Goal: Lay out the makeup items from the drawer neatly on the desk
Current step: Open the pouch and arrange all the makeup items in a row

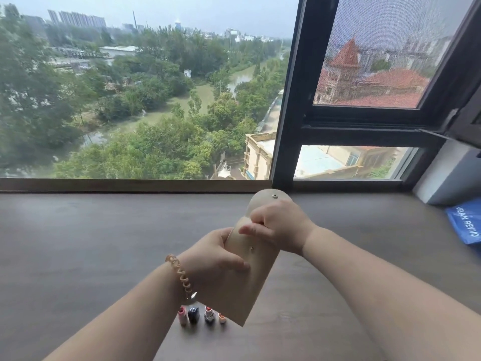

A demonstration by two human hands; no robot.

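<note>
Both hands are raised above a dark wood-grain desk (78,243) at a high-rise window, gripping one beige pouch between them. Left hand (216,259), at about 7 o'clock from the pouch's centre, wraps the pouch's (244,277) left edge, thumb laid across its front face, fingers curled behind. Its wrist carries one coiled amber bracelet (181,276). Right hand (278,225), reaching in from 4 o'clock, closes over the pouch's upper end just below the open rounded flap (270,199), fingertips pinching the mouth. Whether anything is being drawn out cannot be told.

The pouch tilts with its flap toward 1 o'clock and its bottom corner toward 6 o'clock. Two metal snap studs show on it: one on the flap, one on the front.

Below the pouch, four small makeup items stand in one row on the desk: a pink tube (182,316), a black case (193,314), a silver lipstick (209,314) and a small peach-topped piece (222,318), partly hidden by the pouch's lower corner.

At 3 o'clock, one blue printed bag (466,222) lies at the desk's far right edge.
</note>
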